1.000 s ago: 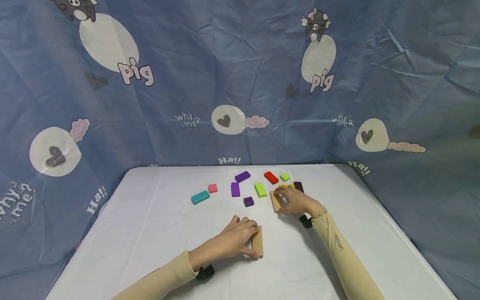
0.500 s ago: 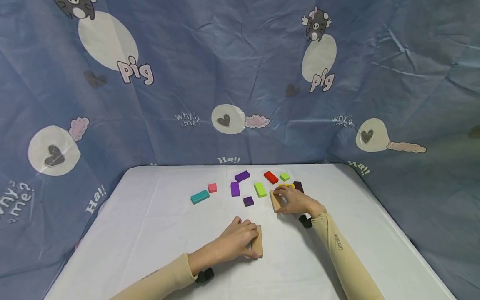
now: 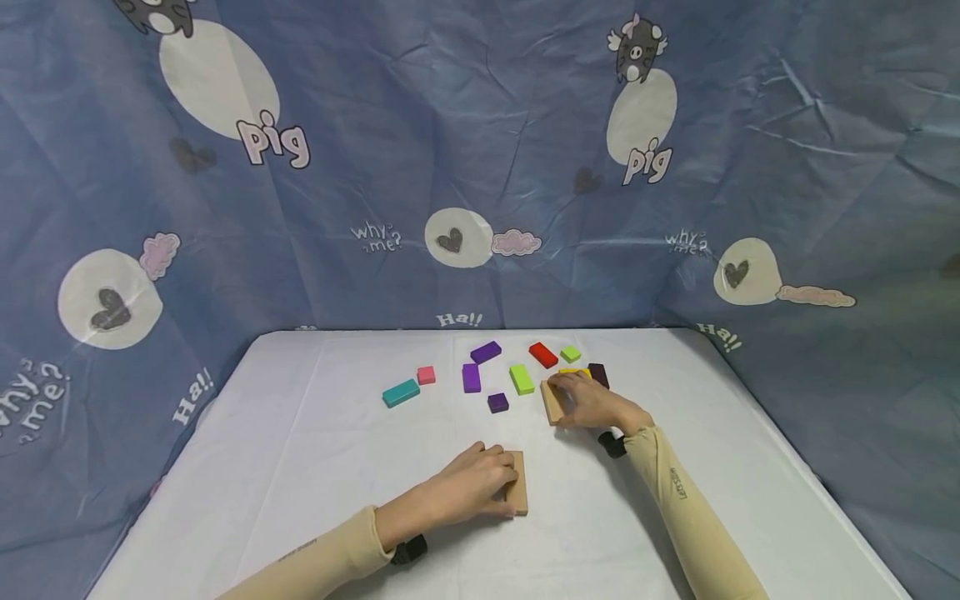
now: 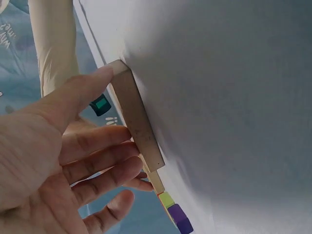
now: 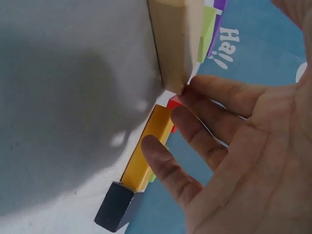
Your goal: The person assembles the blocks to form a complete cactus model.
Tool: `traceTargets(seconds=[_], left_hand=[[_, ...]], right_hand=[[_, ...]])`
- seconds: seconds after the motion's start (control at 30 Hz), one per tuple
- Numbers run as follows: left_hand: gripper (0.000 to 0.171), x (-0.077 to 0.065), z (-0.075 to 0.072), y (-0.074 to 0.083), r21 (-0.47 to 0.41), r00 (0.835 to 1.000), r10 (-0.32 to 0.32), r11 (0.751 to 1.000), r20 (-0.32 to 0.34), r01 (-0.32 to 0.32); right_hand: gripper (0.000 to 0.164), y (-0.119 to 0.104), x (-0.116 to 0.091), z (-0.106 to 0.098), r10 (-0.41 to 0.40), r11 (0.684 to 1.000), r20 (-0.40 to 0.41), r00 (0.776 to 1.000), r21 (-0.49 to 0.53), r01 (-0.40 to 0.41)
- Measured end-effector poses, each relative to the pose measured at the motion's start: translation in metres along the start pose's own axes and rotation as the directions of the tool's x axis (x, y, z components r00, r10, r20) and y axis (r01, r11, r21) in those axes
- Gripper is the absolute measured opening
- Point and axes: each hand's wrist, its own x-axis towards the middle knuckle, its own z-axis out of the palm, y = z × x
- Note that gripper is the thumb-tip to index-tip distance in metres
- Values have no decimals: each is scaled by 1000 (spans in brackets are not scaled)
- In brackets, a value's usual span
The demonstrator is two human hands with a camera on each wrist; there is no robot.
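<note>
Near the middle of the table, my left hand [image 3: 468, 485] holds a flat, plain wooden block [image 3: 517, 490] lengthwise, thumb at its near end and fingers by the far end. The left wrist view shows the thumb on one end of this wooden block [image 4: 139, 122]. Farther back and to the right, my right hand [image 3: 588, 402] grips a second wooden block [image 3: 552, 407], partly hidden by the fingers. In the right wrist view, fingertips meet the corner of that block [image 5: 168, 41]. Just beyond this hand are a yellow block [image 5: 146, 151] and a dark brown block [image 5: 114, 207].
Behind the hands lie a teal block [image 3: 401, 393], a pink one [image 3: 426, 375], several purple ones including a small dark purple block [image 3: 498, 403], a lime green block [image 3: 522, 379], a red block [image 3: 543, 355] and a small green block [image 3: 571, 354]. A patterned blue curtain [image 3: 480, 167] hangs behind.
The fingers of my left hand have shifted slightly down and toward the right over their wooden block. My right hand and the coloured blocks stay where they were.
</note>
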Motion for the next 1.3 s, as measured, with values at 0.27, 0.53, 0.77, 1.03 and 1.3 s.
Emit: traceTargets(seconds=[0.27,0.53,0.77,1.03,1.3], left_hand=[[36,-1,-1,1,-21,1000,-5,1000,3,5],[34,0,0,0,-62,1000,-21,998,9,21],[33,1,0,-1,-71,1000,-20,997,7,20],[35,0,0,0,-77,1000,-12,997,0,12],[34,1,1,-2,-88,1000,-16,996,5,17]], right_hand=[[82,2,2,2,31,999,7,999,4,-32],[89,-2,1,-1,-11,999,-68,998,-47,8],[91,-12,3,2,-68,995,-137,988,-86,57],[87,-25,4,9,-135,988,-114,984,-90,125],[86,-37,11,13,-178,978,-80,981,-122,168]])
